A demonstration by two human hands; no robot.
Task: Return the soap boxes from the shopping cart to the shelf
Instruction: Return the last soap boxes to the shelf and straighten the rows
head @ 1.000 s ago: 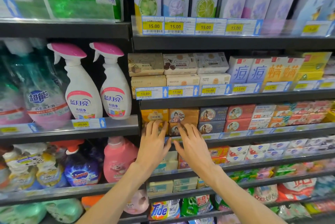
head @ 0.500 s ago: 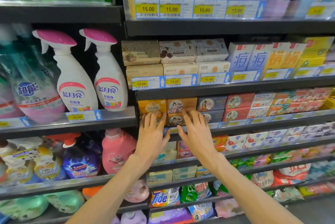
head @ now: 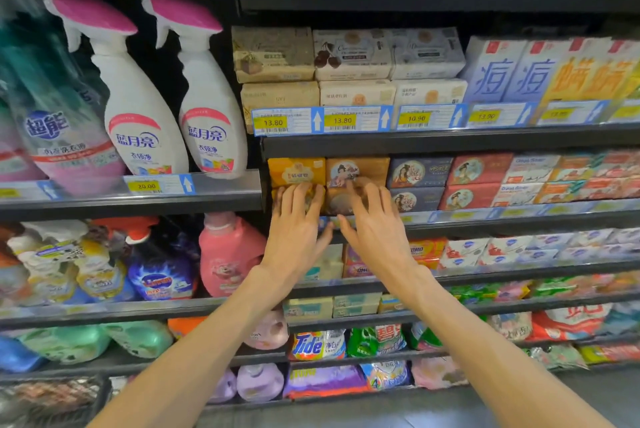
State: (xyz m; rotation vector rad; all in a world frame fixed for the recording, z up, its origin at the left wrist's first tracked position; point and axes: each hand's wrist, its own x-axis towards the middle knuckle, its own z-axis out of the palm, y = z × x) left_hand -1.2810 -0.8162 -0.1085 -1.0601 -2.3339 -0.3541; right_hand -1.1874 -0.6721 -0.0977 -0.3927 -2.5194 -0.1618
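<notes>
To your left, two white spray bottles with pink trigger heads stand upright on a dark metal shelf, above a pink round-shouldered detergent jug on the level below. Your left hand reaches to the soap shelf with fingers spread flat, palm open, fingertips pressed on the lower yellow cardboard soap box, which sits under a matching yellow box at the shelf's left end. Just beside it, your right hand is also open, fingers splayed and slightly curled, touching the brown-orange soap boxes with a round portrait print, stacked two high. Neither hand grips anything. Right of those boxes sit dark blue portrait soap boxes, then red ones, all stacked behind the blue-and-yellow price strip. Motion blur softens the fingertips.
</notes>
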